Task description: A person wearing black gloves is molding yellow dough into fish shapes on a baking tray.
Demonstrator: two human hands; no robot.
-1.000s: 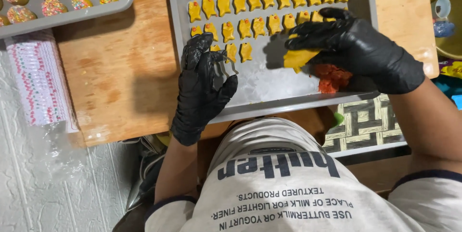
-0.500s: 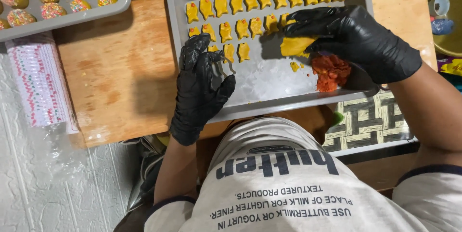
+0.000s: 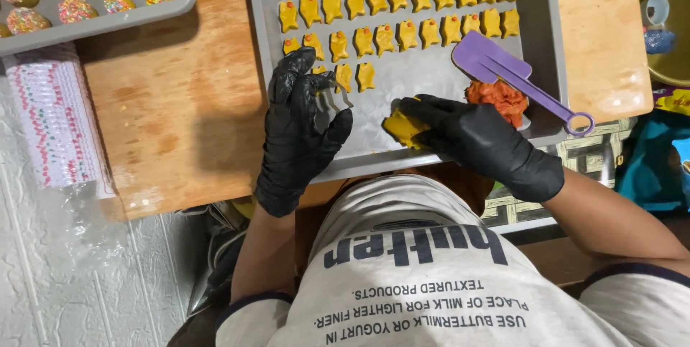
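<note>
Wooden board point(image 3: 180, 124) on white textured surface point(image 3: 65, 275), bright overhead light

A lump of yellow dough point(image 3: 402, 128) is lying flattened on the near part of the grey tray point(image 3: 431, 84), under the right hand's fingertips. A small metal cutter point(image 3: 332, 99) is sitting upright in the left hand's fingers, just below the shaped yellow pieces point(image 3: 399, 12) lying in rows.
</note>
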